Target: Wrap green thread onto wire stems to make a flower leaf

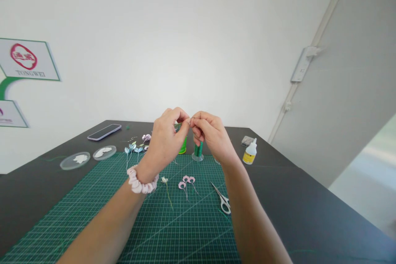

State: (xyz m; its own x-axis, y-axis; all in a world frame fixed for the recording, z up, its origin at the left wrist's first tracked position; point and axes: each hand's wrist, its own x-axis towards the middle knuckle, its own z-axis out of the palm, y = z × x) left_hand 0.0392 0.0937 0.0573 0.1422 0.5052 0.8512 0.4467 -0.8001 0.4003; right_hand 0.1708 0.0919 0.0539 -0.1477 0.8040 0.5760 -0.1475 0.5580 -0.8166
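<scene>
My left hand [168, 134] and my right hand [213, 132] meet fingertip to fingertip above the far part of the green cutting mat [148, 227]. Both pinch closed, and whatever sits between the fingertips is too small to make out. Behind and below the right fingers stands a spool of green thread [198, 150], partly covered. Beneath the hands, several pink petals on thin stems [186, 179] lie on the mat. A small white flower on a green stem [164, 180] lies to their left, and scissors [224, 204] with white handles rest by my right forearm.
Blue wired flowers [133, 147] and a purple flower [146, 137] lie left of my hands. Two shallow dishes [64, 166] with white pieces and a phone [104, 131] are farther left. A glue bottle [250, 153] stands upright at right, before a small box [247, 140].
</scene>
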